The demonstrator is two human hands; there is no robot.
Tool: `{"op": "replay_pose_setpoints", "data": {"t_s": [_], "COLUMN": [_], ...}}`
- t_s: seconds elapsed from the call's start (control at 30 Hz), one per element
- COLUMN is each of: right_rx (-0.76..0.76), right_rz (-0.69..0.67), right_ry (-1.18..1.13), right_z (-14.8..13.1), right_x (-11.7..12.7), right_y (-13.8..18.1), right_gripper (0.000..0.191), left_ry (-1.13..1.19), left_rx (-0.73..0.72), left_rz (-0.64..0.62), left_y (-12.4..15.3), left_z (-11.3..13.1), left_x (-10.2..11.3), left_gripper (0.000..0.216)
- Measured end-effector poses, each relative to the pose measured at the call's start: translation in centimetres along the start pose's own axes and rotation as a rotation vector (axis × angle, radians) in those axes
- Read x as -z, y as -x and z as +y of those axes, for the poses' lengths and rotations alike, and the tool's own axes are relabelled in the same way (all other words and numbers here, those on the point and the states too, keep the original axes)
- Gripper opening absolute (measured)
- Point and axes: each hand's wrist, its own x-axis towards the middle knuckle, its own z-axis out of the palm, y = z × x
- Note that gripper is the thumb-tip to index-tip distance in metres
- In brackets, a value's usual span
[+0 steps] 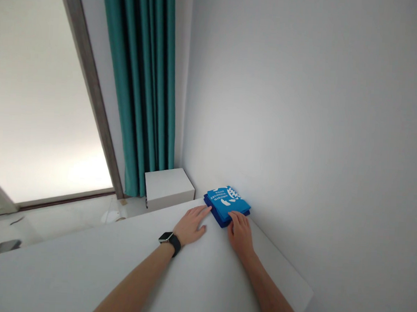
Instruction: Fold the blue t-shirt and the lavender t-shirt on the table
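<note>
Left hand (190,226) and right hand (241,234), flat and open, touch the folded blue cloth (227,201) just beyond.

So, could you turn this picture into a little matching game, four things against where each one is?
1 curtain
2 folded blue cloth
3 watch
4 white box

A strapped just behind the left hand
B on the table, against the wall
C hanging beside the window
D on the floor beyond the table

Pairs: 1-C, 2-B, 3-A, 4-D

matt blue cloth stack (227,204) w/ white print, smooth matt white table (84,266), teal cloth curtain (142,87), matt wall (302,109)
</note>
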Motion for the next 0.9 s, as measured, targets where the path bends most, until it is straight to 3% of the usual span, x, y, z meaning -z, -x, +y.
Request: {"op": "replay_pose_setpoints", "data": {"t_s": [0.33,0.5,0.73,0.9], "right_rx": [0.085,0.031,-0.036,-0.032], "right_rz": [-0.089,-0.022,-0.034,-0.087], "right_ry": [-0.059,-0.121,-0.244,-0.363], "right_z": [-3.2,-4.5,-7.7,-11.7], "right_x": [0.6,0.4,-0.2,-1.4], "right_y": [2.1,2.5,1.6,0.2], "right_gripper": [0.047,0.043,0.038,0.036], "left_ry": [-0.013,0.000,-0.018,-0.052], "left_rx": [0.017,0.088,0.136,0.225], "left_rz": [-0.005,0.003,0.008,0.016], "left_y": [2.2,3.9,5.7,8.8], "left_z": [1.0,2.0,3.4,2.6], "left_x": [0.0,0.6,3.6,5.6], "left_gripper": [0.069,0.043,0.024,0.023]}}
